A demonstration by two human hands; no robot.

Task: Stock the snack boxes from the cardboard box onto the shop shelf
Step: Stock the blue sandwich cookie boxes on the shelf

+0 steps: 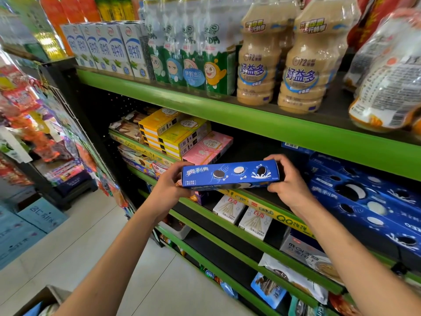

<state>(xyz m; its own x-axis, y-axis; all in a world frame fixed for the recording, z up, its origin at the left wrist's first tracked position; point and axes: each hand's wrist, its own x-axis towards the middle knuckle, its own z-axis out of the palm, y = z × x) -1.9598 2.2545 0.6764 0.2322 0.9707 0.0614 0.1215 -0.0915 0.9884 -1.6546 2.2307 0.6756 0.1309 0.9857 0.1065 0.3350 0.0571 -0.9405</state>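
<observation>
Blue snack box [230,175] (one), gripped endwise by left hand [169,187], right hand [288,184]

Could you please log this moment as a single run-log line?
phase: placing | left hand + right hand: hold blue cookie box by ends | location: before shelf gap

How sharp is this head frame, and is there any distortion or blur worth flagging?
Head view: blue snack box between left hand and right hand is sharp; green shelf edge bows from the wide-angle lens; hanging snack packets at left and the wrapped pack at right are smeared.
</observation>
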